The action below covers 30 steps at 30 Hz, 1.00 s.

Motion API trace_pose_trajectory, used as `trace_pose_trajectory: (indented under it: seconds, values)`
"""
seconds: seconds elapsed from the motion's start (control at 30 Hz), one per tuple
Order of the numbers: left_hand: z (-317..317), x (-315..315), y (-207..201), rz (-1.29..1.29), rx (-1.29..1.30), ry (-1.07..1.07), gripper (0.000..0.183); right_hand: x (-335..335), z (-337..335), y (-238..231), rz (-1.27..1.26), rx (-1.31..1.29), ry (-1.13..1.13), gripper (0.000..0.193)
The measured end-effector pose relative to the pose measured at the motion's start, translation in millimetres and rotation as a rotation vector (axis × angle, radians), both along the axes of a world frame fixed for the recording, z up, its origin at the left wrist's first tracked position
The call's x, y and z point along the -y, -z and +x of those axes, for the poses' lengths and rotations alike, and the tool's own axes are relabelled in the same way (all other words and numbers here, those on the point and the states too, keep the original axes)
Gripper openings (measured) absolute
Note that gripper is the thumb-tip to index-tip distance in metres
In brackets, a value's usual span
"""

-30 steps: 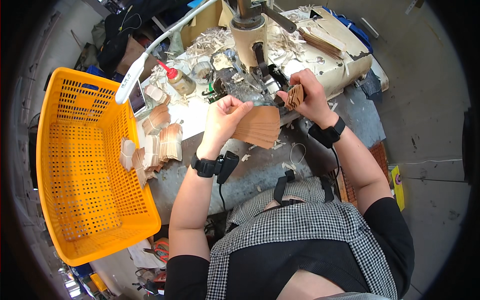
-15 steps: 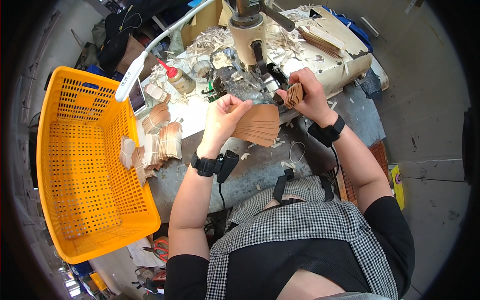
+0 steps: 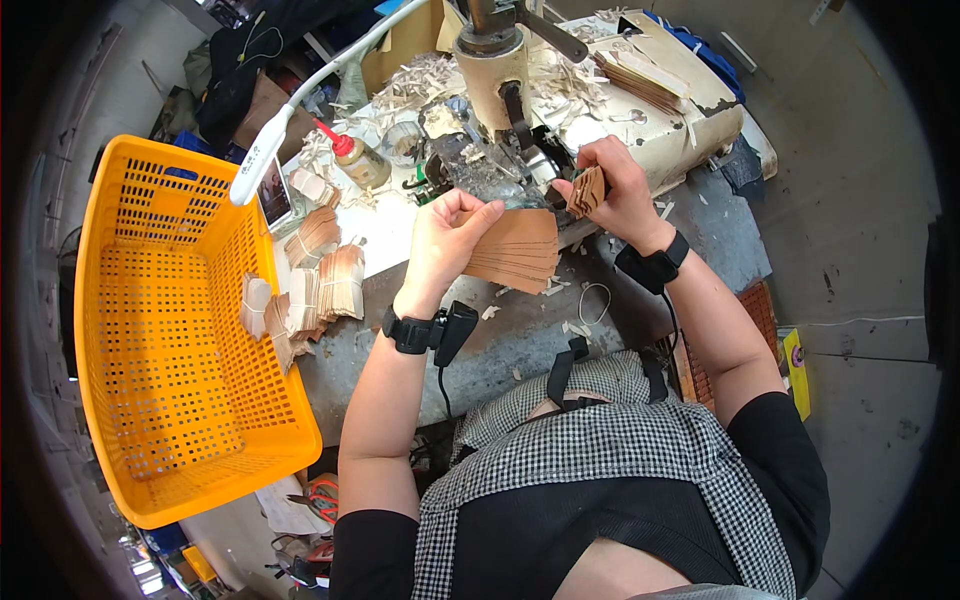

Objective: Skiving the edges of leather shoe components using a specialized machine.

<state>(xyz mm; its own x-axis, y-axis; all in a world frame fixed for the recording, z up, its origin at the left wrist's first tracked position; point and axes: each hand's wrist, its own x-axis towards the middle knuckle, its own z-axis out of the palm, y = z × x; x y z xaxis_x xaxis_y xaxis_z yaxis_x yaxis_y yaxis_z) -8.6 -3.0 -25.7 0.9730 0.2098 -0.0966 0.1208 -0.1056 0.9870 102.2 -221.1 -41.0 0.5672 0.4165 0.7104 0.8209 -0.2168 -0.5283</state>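
Pinched between thumb and fingers, a fan of flat brown leather pieces (image 3: 515, 252) spreads to the right from my left hand (image 3: 440, 245). My right hand (image 3: 622, 188) is closed around a smaller, curled bunch of brown leather pieces (image 3: 587, 192), held upright just beside the working end of a cream-coloured machine (image 3: 495, 88). Both hands are in front of that machine, at the near edge of its table. The fingertips behind the right-hand bunch are partly hidden.
Several banded bundles of leather pieces (image 3: 341, 282) lie left of my hands, beside a yellow plastic basket (image 3: 308, 425). A red-tipped bottle (image 3: 364, 165) and a white lamp (image 3: 262, 155) are behind them. Pale scraps (image 3: 425, 82) cover the table. A loose band (image 3: 594, 305) lies near the front edge.
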Motion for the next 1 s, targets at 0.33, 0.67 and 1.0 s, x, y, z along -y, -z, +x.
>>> trace_pose_trajectory:
  seconds: [0.33, 0.67, 1.0]
  values:
    - [-0.8, 1.5, -1.6, -0.034, 0.009, 0.002, 0.02, 0.1, -0.3, -2.1, -0.023, 0.068, -0.002, 0.036]
    - [0.1, 0.2, 1.2, -0.007, 0.014, 0.003, 0.021, -0.2, -0.6, -1.1, -0.025, 0.071, 0.005, 0.035]
    - [0.9, -1.6, 3.6, 0.015, 0.033, 0.028, 0.018, 0.2, 0.5, 1.5, -0.039, 0.077, 0.016, 0.034]
